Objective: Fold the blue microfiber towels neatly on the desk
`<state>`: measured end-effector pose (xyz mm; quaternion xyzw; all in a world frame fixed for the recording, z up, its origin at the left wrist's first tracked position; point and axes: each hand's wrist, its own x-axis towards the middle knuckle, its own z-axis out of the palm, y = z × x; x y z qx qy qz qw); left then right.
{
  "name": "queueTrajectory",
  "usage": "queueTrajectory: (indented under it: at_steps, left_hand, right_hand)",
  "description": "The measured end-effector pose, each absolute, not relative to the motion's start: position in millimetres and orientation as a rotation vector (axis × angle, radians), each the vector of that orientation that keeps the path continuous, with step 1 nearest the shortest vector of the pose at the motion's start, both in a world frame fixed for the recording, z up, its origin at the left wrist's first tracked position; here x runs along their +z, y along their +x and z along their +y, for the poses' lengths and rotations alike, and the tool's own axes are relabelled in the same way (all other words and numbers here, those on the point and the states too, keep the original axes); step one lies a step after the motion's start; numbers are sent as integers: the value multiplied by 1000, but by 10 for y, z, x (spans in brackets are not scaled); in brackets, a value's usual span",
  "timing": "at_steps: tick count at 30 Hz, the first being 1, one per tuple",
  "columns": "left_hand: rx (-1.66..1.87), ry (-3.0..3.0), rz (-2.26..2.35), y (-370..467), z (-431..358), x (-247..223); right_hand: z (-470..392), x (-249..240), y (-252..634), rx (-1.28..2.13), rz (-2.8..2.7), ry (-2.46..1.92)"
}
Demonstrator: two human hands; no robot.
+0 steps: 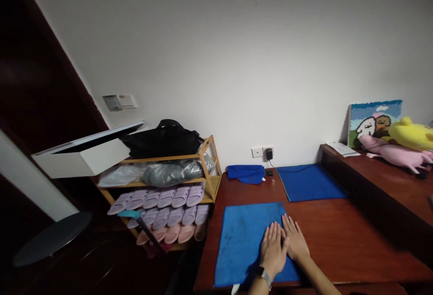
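A light blue cloth with dark stains [237, 241] lies spread flat on the reddish-brown wooden table [338, 241]. My left hand [273, 249], with a watch on its wrist, rests palm down on the cloth's right part, fingers stretched out. Beside it, my right hand [295, 238] lies flat across the cloth's right edge, its fingers also straight. The two hands touch or nearly touch near the left thumb. Neither holds anything. Farther back are a folded dark blue cloth [245, 174] and a spread dark blue cloth [309, 182].
A shoe rack [211, 191] with several slippers stands left of the table, a black bag [165, 139] and white box [91, 157] on top. A plugged-in charger [269, 153] is on the wall. Plush toys [395, 150] lie on the raised surface at right.
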<state>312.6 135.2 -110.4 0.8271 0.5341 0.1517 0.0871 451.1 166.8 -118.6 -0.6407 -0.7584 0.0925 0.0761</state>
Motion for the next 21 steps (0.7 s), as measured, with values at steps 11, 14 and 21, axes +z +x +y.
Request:
queueTrajectory:
  at_steps: [11,14,21]
  left_hand:
    - [298,2174,2239,1239,1129,-1109]
    - [337,2182,2257,1160,1099,-1195]
    - [313,2190,2241,1210,1085,-1127]
  right_hand:
    - [1647,-1065,4448,319,-2158,-2044]
    - [1618,-992,4440,312,-2169,-2052]
    - [1205,-1199,4535,289,-2125,-2012]
